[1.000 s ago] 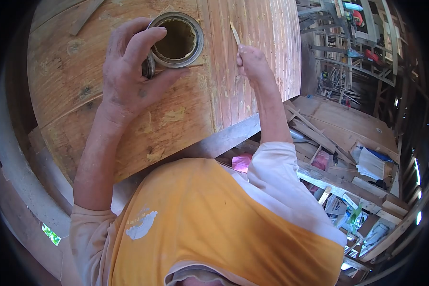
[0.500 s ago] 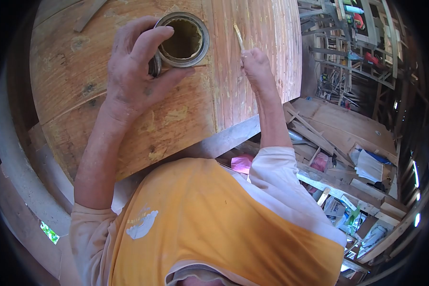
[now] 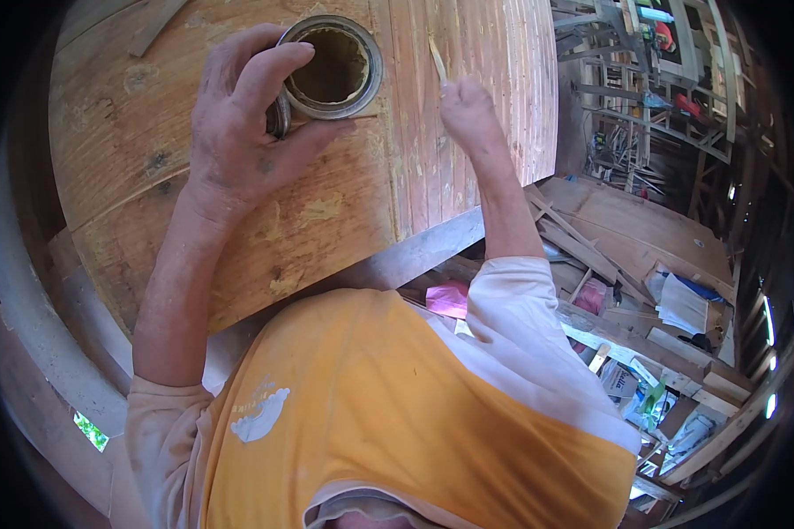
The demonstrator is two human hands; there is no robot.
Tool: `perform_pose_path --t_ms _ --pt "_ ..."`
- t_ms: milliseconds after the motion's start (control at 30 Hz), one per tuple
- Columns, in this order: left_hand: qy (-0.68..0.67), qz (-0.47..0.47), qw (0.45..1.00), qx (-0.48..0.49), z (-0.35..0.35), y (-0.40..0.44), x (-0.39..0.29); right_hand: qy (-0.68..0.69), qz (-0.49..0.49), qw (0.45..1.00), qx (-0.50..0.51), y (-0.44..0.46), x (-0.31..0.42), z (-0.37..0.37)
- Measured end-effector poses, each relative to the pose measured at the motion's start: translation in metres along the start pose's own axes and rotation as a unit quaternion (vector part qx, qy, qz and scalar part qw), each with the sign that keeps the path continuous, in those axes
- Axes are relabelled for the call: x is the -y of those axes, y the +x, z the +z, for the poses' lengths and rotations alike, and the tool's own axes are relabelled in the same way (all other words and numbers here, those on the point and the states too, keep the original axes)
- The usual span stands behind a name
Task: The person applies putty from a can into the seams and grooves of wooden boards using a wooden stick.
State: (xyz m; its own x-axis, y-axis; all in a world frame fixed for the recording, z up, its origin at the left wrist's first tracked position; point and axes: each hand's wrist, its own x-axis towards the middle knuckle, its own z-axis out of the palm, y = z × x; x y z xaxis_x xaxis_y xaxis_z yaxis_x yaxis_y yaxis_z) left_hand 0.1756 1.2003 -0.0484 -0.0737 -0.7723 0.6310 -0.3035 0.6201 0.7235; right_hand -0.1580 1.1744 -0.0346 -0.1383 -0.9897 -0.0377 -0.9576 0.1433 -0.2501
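Note:
My left hand (image 3: 238,123) is wrapped round the side of an open metal can (image 3: 368,99), its thumb and fingers on the rim. Brownish, yellowish stuff coats the inside of the can. Between the palm and the can shows a dark round metal edge (image 3: 278,117). My right hand (image 3: 471,115) is closed on a thin stick (image 3: 438,60) with a yellowish tip, which points up and away over the grooved part of the wooden panel (image 3: 415,176). Yellow smears mark the wood.
A loose wood strip (image 3: 161,28) lies on the panel at the upper left. To the right are wood scraps (image 3: 578,242), a pink bag (image 3: 447,300), white papers (image 3: 682,304) and a large board (image 3: 644,225). Wooden frames stand behind them.
Over the last half second the can and my left hand have shifted slightly left and up. My right hand, still on the stick, has moved a little up, its back now turned more to view.

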Motion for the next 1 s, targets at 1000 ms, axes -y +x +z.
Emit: perform_pose_path --t_ms 1000 --pt "0.012 -0.006 1.0 0.007 -0.003 0.002 -0.001 -0.054 0.025 0.998 0.02 -0.036 -0.01 0.0"
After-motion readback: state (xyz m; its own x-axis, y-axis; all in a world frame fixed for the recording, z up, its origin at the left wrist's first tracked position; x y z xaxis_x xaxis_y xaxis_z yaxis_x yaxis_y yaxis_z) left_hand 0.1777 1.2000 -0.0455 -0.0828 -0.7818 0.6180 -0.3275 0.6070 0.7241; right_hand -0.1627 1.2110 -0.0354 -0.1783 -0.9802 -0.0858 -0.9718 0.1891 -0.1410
